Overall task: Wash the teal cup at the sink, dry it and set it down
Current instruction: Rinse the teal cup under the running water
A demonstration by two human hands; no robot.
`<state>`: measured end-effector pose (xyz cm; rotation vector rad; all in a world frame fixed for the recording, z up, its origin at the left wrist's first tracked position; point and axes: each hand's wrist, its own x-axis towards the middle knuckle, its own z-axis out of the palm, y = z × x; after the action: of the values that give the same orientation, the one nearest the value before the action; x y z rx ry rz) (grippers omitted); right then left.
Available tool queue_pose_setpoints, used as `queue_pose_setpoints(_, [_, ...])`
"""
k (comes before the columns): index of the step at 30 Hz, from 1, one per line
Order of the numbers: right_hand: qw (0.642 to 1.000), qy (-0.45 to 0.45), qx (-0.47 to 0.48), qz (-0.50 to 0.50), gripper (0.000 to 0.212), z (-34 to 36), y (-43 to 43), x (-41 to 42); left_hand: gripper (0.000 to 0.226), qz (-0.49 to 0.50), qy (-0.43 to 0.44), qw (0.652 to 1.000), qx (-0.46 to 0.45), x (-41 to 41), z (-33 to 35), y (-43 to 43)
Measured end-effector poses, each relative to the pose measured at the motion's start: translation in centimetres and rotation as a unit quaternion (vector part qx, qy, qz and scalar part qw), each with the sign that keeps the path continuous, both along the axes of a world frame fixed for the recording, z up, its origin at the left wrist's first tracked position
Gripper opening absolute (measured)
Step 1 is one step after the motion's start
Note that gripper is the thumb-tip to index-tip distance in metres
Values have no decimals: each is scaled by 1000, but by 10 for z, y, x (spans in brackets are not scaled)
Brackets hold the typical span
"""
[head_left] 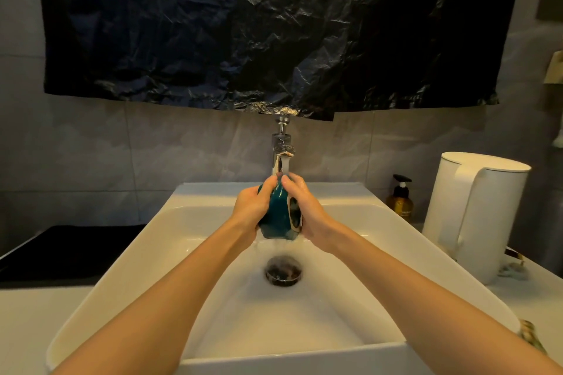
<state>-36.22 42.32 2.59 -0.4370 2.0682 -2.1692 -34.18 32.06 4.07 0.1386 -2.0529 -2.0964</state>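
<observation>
My left hand (254,207) and right hand (307,210) grip the teal cup (278,213) under the running tap (281,149), over the sink (146,253) drain (284,271)

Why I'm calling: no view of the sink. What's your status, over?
Left hand and right hand both gripping glossy teal cup. Cup held under running chrome tap, over white basin. Nothing blocking.

- Teal cup (278,213), tilted on its side beneath the tap (281,149) — water runs over it.
- Left hand (251,207) and right hand (307,210) grip the cup from either side, just below the tap.
- Drain (284,271) of the white sink (122,268), below the tap.
- Amber soap bottle (400,199), white kettle (475,210) — right of the tap.
- Black plastic sheet (243,24) above the tap.
</observation>
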Motion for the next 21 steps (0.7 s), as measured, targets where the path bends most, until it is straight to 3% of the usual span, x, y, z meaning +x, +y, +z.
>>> queue_pose_setpoints(3, [1000,-8,5,-23,17,2,-3,-1,33,0,4,1000,-4,0,0,0])
queue_pose_setpoints(7, [999,0,6,45,38,0,-2,-1,30,1,-11,1000,14,-2,0,-6])
queue_pose_setpoints(12, [998,-49,-35,-6,25,8,-2,-1,32,-21,-11,999,35,-1,2,-5])
queue_pose_setpoints(16, [992,-101,-69,-15,52,5,-10,-5,31,-22,-14,998,49,-2,3,-6])
queue_pose_setpoints(21, [962,-235,-132,34,72,4,-3,-2,29,-30,0,998,60,-3,-2,-10])
